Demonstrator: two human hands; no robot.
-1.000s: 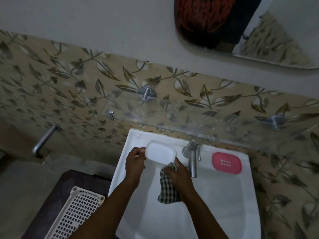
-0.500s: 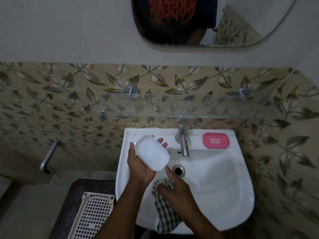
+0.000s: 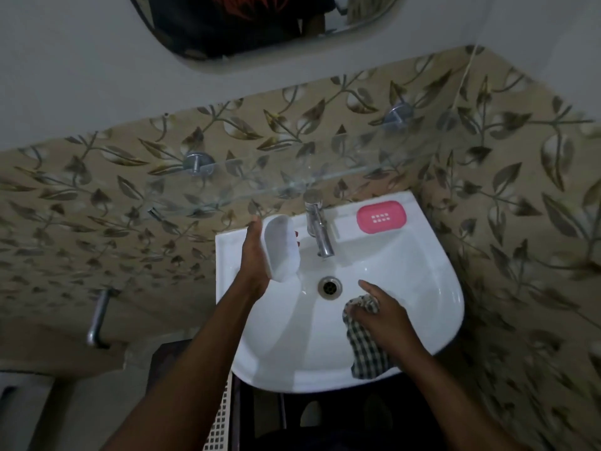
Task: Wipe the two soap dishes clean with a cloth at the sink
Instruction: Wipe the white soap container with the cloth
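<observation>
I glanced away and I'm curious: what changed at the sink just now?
The left hand lifted the white soap dish from the back ledge of the sink and tipped it on edge over the basin. The right hand, gripping the cloth, drew away to the right. The pink soap dish stayed beside the tap.

We find no readable text, label, brand or number. Only candidate is the red print on the dark shirt (image 3: 240, 14) reflected in the mirror (image 3: 367, 11). It's cut off at the top edge and too blurred for us to read.
</observation>
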